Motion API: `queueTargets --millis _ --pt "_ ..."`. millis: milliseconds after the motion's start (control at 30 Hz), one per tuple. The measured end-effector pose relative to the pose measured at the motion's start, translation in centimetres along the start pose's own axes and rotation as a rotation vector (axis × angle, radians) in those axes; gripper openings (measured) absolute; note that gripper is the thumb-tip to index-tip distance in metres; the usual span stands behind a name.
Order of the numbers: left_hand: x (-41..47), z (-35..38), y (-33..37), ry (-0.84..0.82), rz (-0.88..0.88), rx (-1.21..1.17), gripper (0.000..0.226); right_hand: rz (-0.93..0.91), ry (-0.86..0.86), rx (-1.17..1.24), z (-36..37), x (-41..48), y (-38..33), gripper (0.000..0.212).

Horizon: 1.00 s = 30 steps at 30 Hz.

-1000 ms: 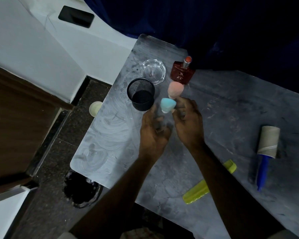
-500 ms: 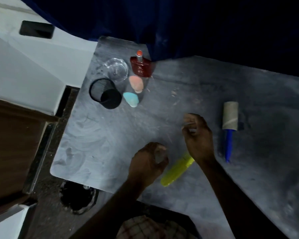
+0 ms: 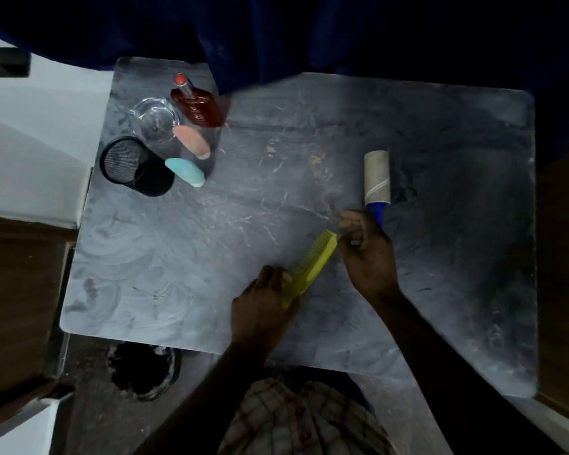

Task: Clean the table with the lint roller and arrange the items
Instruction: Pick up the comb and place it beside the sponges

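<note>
A yellow-green comb (image 3: 312,264) lies slanted on the grey table (image 3: 178,257). My left hand (image 3: 263,310) grips its lower end. My right hand (image 3: 367,254) touches its upper tip with curled fingers. The lint roller (image 3: 376,177), a tan roll on a blue handle, lies just beyond my right hand. At the far left corner stand a black mesh cup (image 3: 130,164), a clear glass ashtray (image 3: 155,119), a dark red perfume bottle (image 3: 199,105), a pink sponge (image 3: 193,141) and a blue sponge (image 3: 186,172).
A dark blue curtain (image 3: 309,34) hangs over the table's far edge. White bedding (image 3: 30,142) lies to the left, with a brown wooden panel (image 3: 17,307) below it. A dark round patch (image 3: 143,369) marks the floor near the front edge.
Both hands left the sponges at the far left and came back to the front. The left hand has taken hold of the comb and the right hand now touches its tip.
</note>
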<state>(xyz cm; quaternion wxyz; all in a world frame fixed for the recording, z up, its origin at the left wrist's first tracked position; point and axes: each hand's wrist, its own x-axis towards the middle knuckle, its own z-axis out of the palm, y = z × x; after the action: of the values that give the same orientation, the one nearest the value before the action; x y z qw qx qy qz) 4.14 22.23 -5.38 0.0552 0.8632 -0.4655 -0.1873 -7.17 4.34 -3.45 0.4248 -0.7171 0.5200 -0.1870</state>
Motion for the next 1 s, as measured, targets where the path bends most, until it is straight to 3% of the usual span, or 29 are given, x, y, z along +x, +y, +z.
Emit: queueTargets --millis 267,433,533,600,667,800,933,1000 --pt "0.4 -0.3 0.8 -0.085 -0.114 -0.106 0.048 -0.048 -0.039 -0.050 -1.1 -0.7 1.4 0.044" --pt "0.8 -0.5 1.2 0.025 0.087 -0.062 0.024 -0.081 -0.039 -0.064 -0.6 -1.3 1.7 0.041" --pt "0.8 -0.7 0.3 0.019 -0.112 -0.352 0.029 -0.060 -0.042 -0.063 0.0 -1.3 0.7 0.043" --pt "1.2 -1.0 -0.2 0.041 -0.238 -0.690 0.022 -0.040 -0.041 -0.036 0.5 -1.0 -0.2 0.044" --pt "2.2 -1.9 -0.6 0.090 -0.264 -0.976 0.012 -0.021 -0.019 0.043 1.4 0.0 -1.7 0.044" --pt "5.7 -4.0 -2.3 0.177 -0.353 -1.400 0.014 -0.034 -0.021 0.185 3.8 2.8 -5.7 0.041" --pt "8.7 -6.5 -4.2 0.172 -0.400 -1.484 0.010 0.154 -0.147 0.456 6.5 6.0 -9.3 0.038" --pt "10.0 -7.3 -5.0 0.174 -0.427 -1.470 0.019 0.179 -0.153 0.490 7.8 7.9 -10.4 0.036"
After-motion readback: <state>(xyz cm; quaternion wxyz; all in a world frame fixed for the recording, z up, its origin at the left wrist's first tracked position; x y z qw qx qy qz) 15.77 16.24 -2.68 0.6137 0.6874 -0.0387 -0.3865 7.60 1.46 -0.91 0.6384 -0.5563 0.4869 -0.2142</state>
